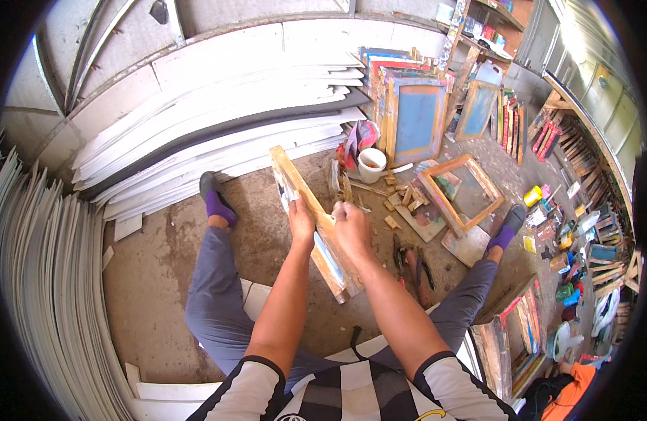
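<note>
Between my legs a wooden screen frame [288, 168] stands tilted on its edge, with a pale bluish-white strip along its left side. My left hand [302, 222] is closed around the frame's left side near the middle. Against the right side of the wood rests my right hand [352, 226], curled into a fist with the thumb on top; what it holds, if anything, is hidden. On the floor right of the frame lie pliers [425, 266] and other dark-handled hand tools.
An empty wooden frame [465, 193] lies beyond the tools among wood scraps. A white bucket [371, 165] stands before leaning blue-meshed screens [416, 119]. White sheets [218, 105] are stacked along the wall, more on the left [50, 274]. Paint containers [533, 195] crowd the right.
</note>
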`<state>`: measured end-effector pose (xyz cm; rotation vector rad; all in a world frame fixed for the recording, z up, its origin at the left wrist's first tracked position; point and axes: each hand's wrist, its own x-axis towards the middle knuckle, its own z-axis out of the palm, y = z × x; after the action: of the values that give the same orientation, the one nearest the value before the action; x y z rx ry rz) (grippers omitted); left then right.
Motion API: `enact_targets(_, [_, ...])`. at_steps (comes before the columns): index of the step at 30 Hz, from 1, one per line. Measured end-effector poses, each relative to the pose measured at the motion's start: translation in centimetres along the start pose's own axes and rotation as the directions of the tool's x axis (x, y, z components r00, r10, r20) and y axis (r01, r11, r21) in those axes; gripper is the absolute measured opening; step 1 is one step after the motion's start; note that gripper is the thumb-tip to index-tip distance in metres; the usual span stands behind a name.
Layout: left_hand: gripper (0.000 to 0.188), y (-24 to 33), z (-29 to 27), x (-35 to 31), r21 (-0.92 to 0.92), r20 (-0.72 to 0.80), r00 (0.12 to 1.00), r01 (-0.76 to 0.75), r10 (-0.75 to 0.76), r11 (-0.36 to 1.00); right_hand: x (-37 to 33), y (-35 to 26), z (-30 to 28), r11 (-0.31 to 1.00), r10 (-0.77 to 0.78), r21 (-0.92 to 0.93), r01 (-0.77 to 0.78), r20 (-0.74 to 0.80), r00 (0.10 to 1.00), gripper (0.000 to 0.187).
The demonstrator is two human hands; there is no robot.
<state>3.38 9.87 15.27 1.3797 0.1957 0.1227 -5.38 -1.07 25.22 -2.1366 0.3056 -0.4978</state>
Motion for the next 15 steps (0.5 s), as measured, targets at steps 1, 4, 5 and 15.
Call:
enact_targets(1, [0.060,0.3,0.3,-0.3,-0.006,0.031,0.999,0.019,-0.018,1.000,0.2,0.5,-0.1,0.995,0.002,0.100,0.001,-0.030,1.000,0.035])
enact_targets(4, [0.060,0.4,-1.4,-0.3,0.003,0.026,0.999,0.029,-0.029,1.000,0.3,-2.9,-1.3,0.974,-0.037,-0.220,0.055,0.082,0.996,0.041])
enact_targets(5, [0.061,1.1,-1.1,-0.5,-0.016,0.059,0.997,0.052,-0.051,0.999,-0.1,-3.7,-1.6,0.933,-0.124,-0.323,0.157,0.121,0.985,0.036])
enact_targets(15, [0.052,3.8,-0.2,-2.7,-0.121,0.102,0.988,0.129,-0.117,0.984,0.0,-2.2,2.0,0.753,-0.379,-0.506,0.421,0.189,0.906,0.018])
